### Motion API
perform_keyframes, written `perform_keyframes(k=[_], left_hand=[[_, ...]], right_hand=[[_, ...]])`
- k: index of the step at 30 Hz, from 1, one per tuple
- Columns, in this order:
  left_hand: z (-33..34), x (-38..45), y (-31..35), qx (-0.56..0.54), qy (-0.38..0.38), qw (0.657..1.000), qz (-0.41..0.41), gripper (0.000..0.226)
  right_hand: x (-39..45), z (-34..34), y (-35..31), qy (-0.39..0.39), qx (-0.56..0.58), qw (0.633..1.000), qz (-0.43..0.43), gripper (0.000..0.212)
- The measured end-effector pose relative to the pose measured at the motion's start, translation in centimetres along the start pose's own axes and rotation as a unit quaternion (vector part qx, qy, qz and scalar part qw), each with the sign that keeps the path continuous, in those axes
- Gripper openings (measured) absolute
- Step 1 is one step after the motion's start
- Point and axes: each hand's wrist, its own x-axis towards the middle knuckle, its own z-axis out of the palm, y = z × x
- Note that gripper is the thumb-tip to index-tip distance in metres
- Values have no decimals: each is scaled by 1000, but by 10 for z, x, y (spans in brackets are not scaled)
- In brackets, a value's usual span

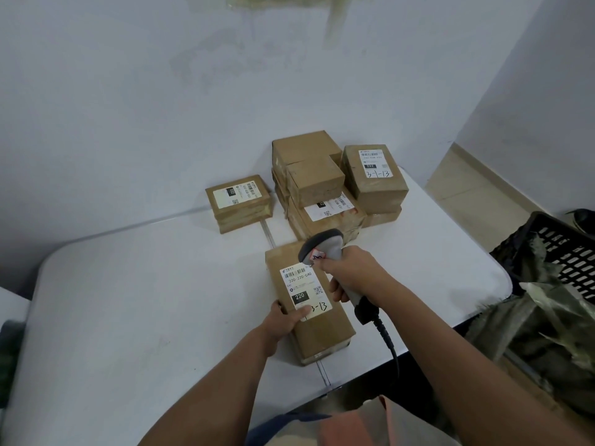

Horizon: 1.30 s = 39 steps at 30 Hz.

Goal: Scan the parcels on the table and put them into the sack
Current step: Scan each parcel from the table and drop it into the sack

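A brown cardboard parcel (325, 329) with a white label reading 220-220-040 lies near the front edge of the white table (145, 300). My left hand (285, 320) grips its left side, thumb on the label. My right hand (351, 276) holds a grey corded barcode scanner (322, 247), its head pointing down at the label's barcode. Several more brown parcels (331, 188) are stacked at the back of the table, and a single one (240, 202) lies to their left. A dark green sack (544, 323) hangs open at the right of the table.
A black plastic crate (566, 249) holds the sack at the right, beside the table's edge. The white wall runs close behind the parcels. The scanner's black cable (391, 346) trails down off the table's front edge.
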Motion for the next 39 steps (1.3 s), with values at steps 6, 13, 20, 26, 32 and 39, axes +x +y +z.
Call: perform_keyframes(k=[6, 13, 20, 26, 32, 39], left_hand=[[-3, 8, -5, 12, -9, 1000, 9, 100], [-3, 7, -4, 14, -14, 1000, 4, 86], [-8, 13, -7, 15, -29, 999, 17, 95], [-4, -1, 1, 24, -30, 999, -11, 52], [-15, 4, 3, 60, -29, 997, -41, 74], [-21, -6, 11, 96, -54, 992, -63, 64]], right_hand=[[0, 2, -1, 6, -6, 1000, 7, 45], [1, 3, -2, 14, 0, 1000, 10, 45], [0, 3, -2, 19, 23, 999, 12, 42], [5, 5, 15, 29, 75, 996, 30, 44], [6, 6, 55, 32, 136, 987, 83, 47], [-1, 10, 106, 39, 169, 974, 143, 40]])
